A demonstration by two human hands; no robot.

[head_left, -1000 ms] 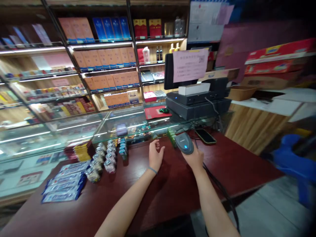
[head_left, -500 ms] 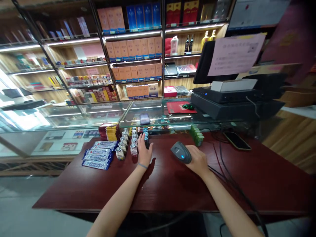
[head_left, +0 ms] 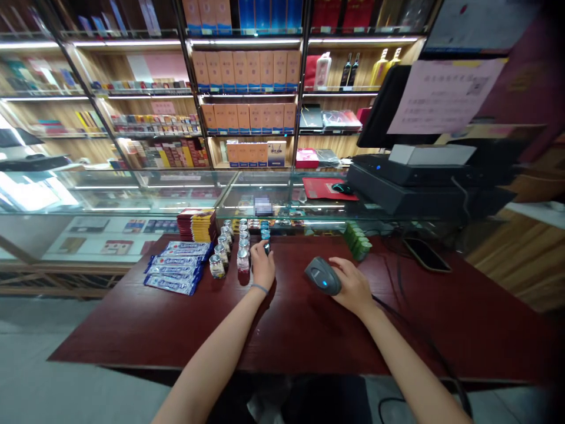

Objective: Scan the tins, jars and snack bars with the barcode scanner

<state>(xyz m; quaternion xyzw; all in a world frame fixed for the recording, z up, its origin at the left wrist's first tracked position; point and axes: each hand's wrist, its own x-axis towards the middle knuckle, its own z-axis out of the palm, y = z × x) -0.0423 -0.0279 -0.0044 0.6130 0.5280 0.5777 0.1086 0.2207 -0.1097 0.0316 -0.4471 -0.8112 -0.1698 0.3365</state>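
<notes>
My right hand (head_left: 354, 290) is wrapped round a dark grey barcode scanner (head_left: 323, 275) with a blue light on it, held over the table. My left hand (head_left: 263, 266) has its fingers closed on a small dark blue container (head_left: 267, 248), mostly hidden by the fingers, at the near end of a row of blue-topped containers (head_left: 265, 228). Just left of that hand runs a row of small jars with silvery lids (head_left: 243, 259), and beside it a second row of pale jars (head_left: 217, 266). Blue-and-white packets (head_left: 174, 284) lie fanned out further left.
Red and yellow packs (head_left: 197, 225) stand behind the packets. Green containers (head_left: 357, 241) form a row near the glass display case (head_left: 282, 203). A phone (head_left: 427, 255) lies at right, by the scanner's cable (head_left: 408, 321). A monitor (head_left: 384, 109) stands behind.
My left hand's fingers have gone from stretched out to closed round the small dark blue container. My right hand still holds the scanner. The view has shifted slightly.
</notes>
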